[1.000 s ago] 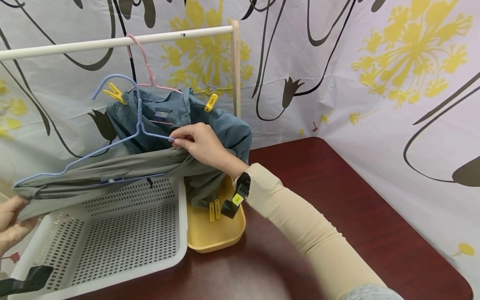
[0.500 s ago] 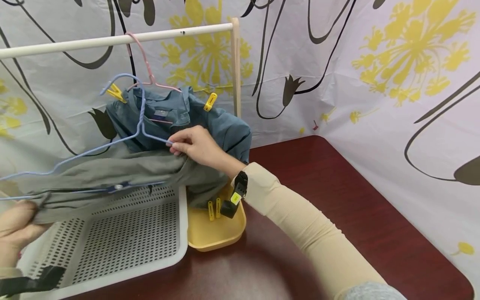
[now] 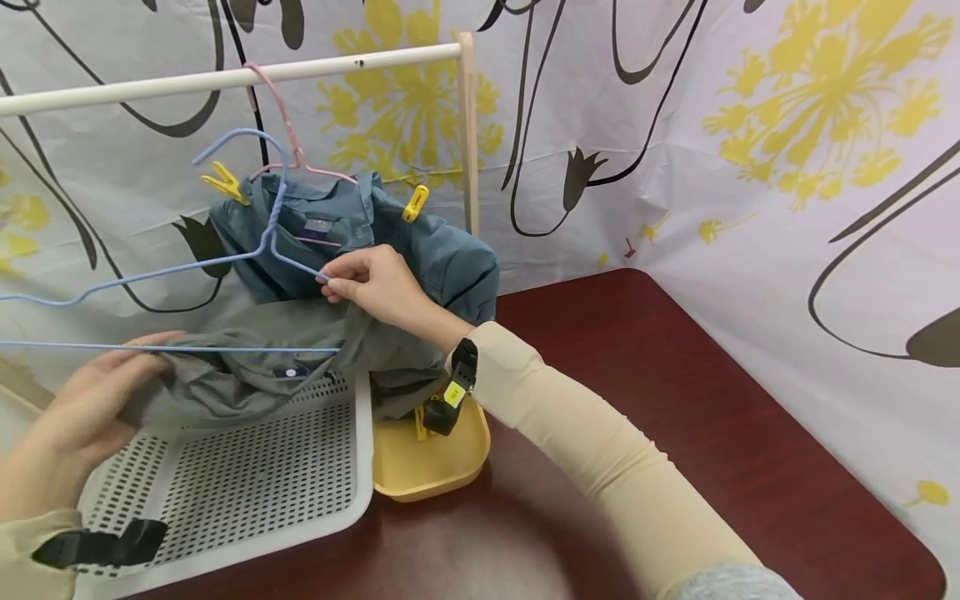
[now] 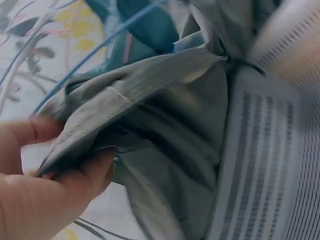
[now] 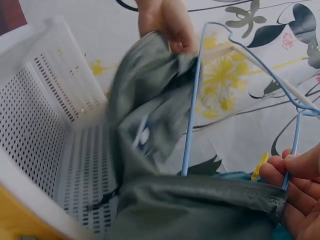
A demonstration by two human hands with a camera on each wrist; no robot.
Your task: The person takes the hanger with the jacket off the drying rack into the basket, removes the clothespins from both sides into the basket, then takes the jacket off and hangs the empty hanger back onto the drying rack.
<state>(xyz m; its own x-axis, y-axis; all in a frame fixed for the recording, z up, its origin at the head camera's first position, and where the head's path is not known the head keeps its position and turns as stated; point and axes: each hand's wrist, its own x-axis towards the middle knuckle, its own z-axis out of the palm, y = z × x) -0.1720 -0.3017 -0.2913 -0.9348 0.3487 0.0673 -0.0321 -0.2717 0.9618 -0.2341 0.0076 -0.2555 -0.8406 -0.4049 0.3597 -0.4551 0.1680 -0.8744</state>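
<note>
My right hand (image 3: 378,283) pinches the right shoulder of a blue wire hanger (image 3: 272,225). A thin grey-green garment (image 3: 225,392) with a dark label drapes from this end of the hanger, its right part gathered under the hand. At the left, my left hand (image 3: 105,400) grips the garment's free edge between thumb and fingers. The hanger's left shoulder and left bottom bar stand bare of cloth. In the right wrist view the bottom bar (image 5: 190,120) runs into the garment's opening. The left wrist view shows the cloth (image 4: 175,115) folded open beside the thumb.
A white perforated basket (image 3: 363,467) stands under the garment, with a yellow tray (image 3: 431,483) beside it holding clothespins. Behind, a blue-green shirt (image 3: 457,267) hangs by a pink hanger (image 3: 285,117) from a white rail (image 3: 180,82). Yellow clothespins (image 3: 415,202) sit on its shoulders.
The left end of the hanger has come out of the garment and extends leftward. My left hand has drawn the cloth edge rightward. The right hand keeps its pinch, shifting slightly left.
</note>
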